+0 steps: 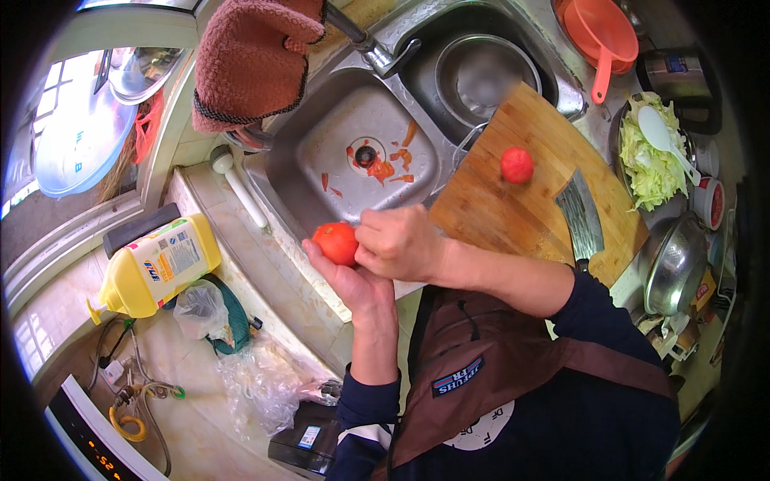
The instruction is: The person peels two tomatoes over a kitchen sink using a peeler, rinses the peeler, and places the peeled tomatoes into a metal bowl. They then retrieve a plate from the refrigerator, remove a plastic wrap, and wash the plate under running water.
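Note:
A red tomato (336,243) rests in my left hand (361,287), held over the near edge of the left sink basin (295,150). My right hand (402,243) bends its fingers against the tomato's right side; what its fingertips pinch is hidden. Strips of tomato skin (380,170) lie around the drain (366,156) in that basin. On the wooden cutting board (481,204), to the right, sits a second tomato (517,165) that looks peeled. Beside it lies a cleaver (580,213) with a dark blade.
A metal bowl (445,72) sits in the right basin, below the faucet (385,57). Chopped lettuce (646,150) with a white rice paddle (656,129) stands right of the board, near a steel colander (677,264). A yellow pump bottle (159,264) lies on the left ledge. A pink towel (246,66) hangs upper left.

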The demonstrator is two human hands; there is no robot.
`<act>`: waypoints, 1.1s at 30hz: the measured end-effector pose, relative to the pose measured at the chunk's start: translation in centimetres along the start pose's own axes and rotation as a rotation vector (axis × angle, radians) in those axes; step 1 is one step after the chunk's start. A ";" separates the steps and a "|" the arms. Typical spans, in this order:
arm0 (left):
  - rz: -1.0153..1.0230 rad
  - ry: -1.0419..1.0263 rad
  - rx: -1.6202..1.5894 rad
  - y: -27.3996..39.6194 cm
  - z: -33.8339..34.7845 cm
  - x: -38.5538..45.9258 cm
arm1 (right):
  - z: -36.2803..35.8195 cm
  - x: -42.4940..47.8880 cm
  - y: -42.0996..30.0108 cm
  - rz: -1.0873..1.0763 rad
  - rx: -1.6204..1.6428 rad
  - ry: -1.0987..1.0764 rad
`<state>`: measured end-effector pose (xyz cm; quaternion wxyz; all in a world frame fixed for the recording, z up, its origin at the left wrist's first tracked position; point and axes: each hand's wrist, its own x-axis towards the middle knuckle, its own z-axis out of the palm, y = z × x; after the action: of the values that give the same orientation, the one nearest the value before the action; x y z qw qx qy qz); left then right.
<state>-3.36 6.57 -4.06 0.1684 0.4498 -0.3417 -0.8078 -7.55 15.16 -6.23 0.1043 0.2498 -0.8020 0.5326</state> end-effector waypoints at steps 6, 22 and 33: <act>-0.049 -0.033 -0.071 0.9 0.3 -0.6 | -0.7 2.3 2.3 -0.100 -0.051 -0.066; -0.163 -0.567 -0.018 3.2 -3.6 1.4 | 3.4 0.7 10.0 0.368 -0.182 -0.497; 0.424 -0.436 0.578 1.9 -4.4 2.6 | -2.1 1.1 -0.8 0.242 0.343 -0.218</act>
<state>-1.18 1.96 -5.93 0.1215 0.2167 -0.6672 -0.7023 -8.27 16.45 -4.22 -0.0915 0.2216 -0.7304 0.6396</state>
